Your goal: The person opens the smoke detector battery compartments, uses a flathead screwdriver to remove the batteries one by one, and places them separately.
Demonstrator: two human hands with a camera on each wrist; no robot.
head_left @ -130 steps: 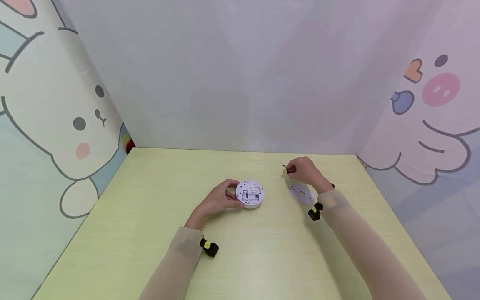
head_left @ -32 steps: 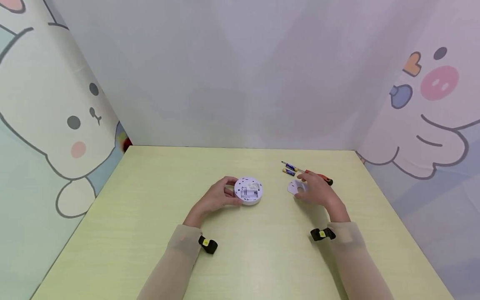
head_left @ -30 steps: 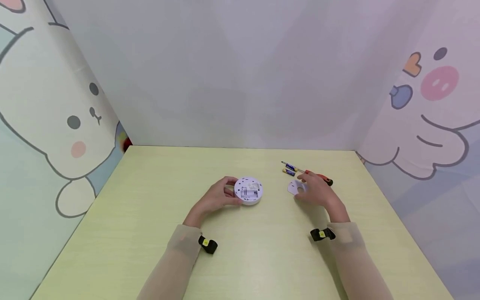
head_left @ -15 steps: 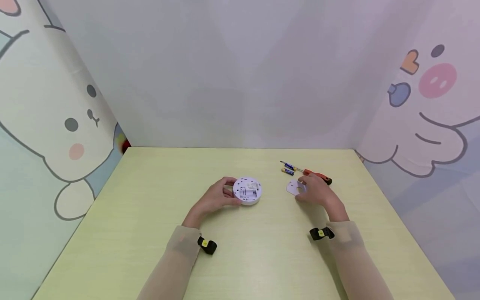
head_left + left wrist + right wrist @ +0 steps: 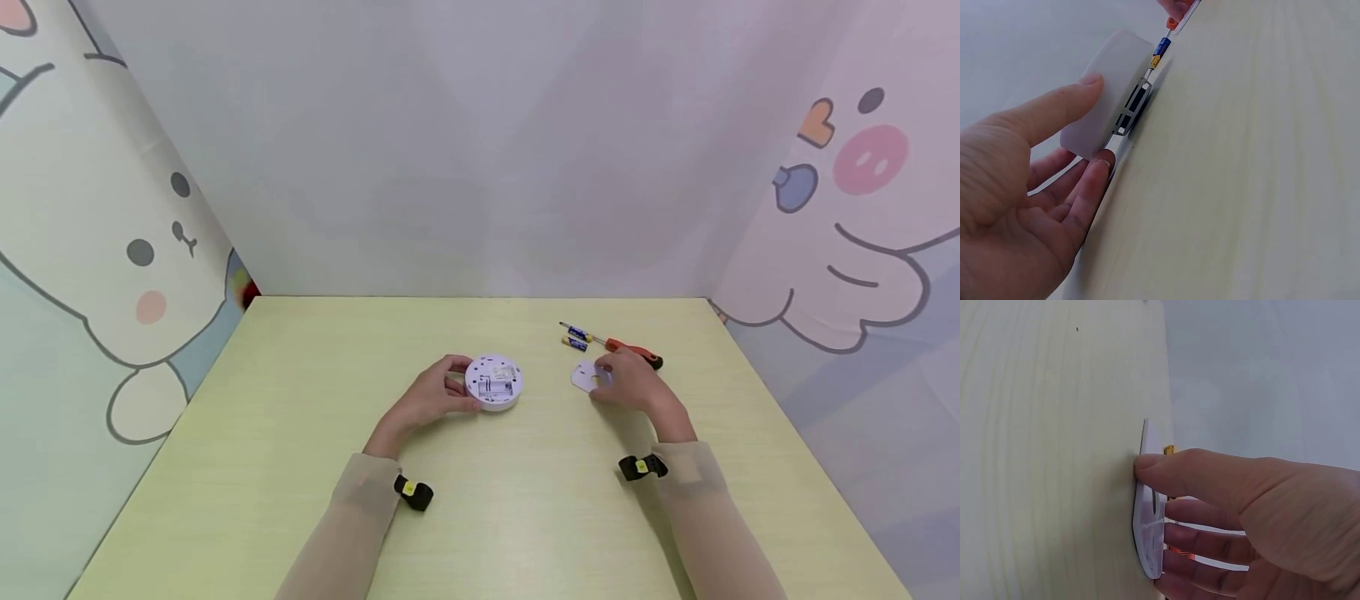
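My left hand (image 5: 429, 395) grips the rim of a round white smoke detector (image 5: 493, 372) between thumb and fingers. Its back faces up, with the battery compartment uncovered and no battery visible inside. In the left wrist view the smoke detector (image 5: 1107, 81) stands tilted, its dark slotted part facing the table. Further right, my right hand (image 5: 637, 383) holds a flat white mounting plate (image 5: 583, 377) on the table, thumb on the near edge and fingers at the far one. The right wrist view shows the plate (image 5: 1145, 540) edge-on; the hand hides part of it.
Two blue-and-yellow batteries (image 5: 575, 342) lie behind the plate. Beside them a screwdriver (image 5: 633, 348) with a red and black handle points left, partly behind the right hand. The pale wooden table (image 5: 360, 329) ends at a light cloth backdrop (image 5: 480, 167).
Over four seconds ago my right hand pinched a battery at the back; now both batteries lie on the table and that hand holds the plate. In the last second the hands stay nearly still.
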